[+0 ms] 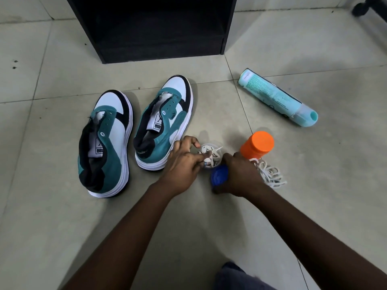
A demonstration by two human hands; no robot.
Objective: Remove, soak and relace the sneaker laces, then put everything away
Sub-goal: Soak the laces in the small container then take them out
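Down on the pale tiled floor, your two bare forearms reach forward from the bottom of the view. Your left hand has its fingers curled, pinching a bunch of white lace and pressing it into what appears to be a small clear container, mostly hidden by the fingers, just right of the nearer sneaker's heel. Your right hand is curled around a bottle with a blue cap; the bottle's body is hidden under the palm, and the cap points toward your left hand. Just beyond your right hand stands an orange-lidded jar, upright, and a second loose lace lies in a tangled heap on the floor at its base, to the right of your right wrist. To the left, two teal, white and black sneakers sit side by side with toes pointing away from you, both unlaced with empty eyelets: the left sneaker is closer to you, the right sneaker a little farther, its heel near your left hand. Farther right, well apart from the hands, a pale turquoise spray can lies on its side. A black shelf unit stands on the floor at the top of the view, beyond the sneakers.
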